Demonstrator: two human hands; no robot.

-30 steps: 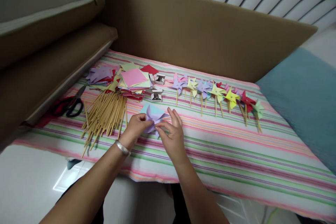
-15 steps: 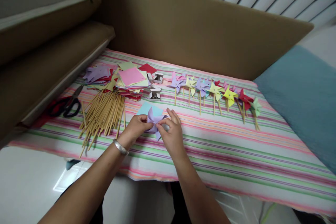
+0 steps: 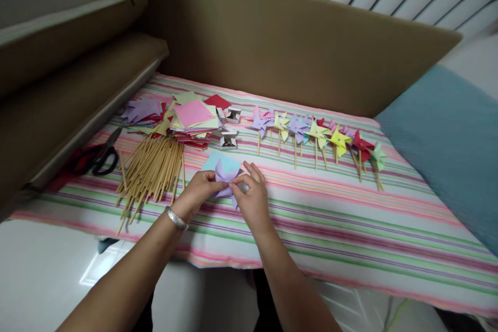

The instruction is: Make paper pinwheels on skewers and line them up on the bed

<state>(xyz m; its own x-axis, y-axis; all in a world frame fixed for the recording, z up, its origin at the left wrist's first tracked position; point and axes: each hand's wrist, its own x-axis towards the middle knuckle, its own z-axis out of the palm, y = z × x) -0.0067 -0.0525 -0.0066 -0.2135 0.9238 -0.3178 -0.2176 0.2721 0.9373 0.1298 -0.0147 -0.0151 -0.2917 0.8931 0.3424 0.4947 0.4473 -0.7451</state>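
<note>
Between my two hands is a purple paper pinwheel (image 3: 224, 170), its blades folded in toward the middle. My left hand (image 3: 201, 190) pinches it from the left with thumb and forefinger closed. From the right, the thumb and forefinger of my right hand (image 3: 251, 193) press at its centre, close to the left thumb, with the other fingers raised. Whether a pin is between the fingertips is too small to tell. Under and behind the pinwheel a light blue paper sheet (image 3: 210, 160) lies on the striped cloth (image 3: 327, 249).
Left of my hands lie wooden sticks (image 3: 150, 171) and black-handled scissors (image 3: 101, 155). Behind are stacked coloured paper squares (image 3: 192, 114), cut purple paper (image 3: 142, 110) and small open white boxes (image 3: 228, 140). A row of finished pinwheels (image 3: 318, 134) stretches right, before a brown panel (image 3: 295, 46).
The pinwheel's blades look drawn in closer to its centre. Both hands keep their pinch with barely any movement; the whole view has shifted slightly.
</note>
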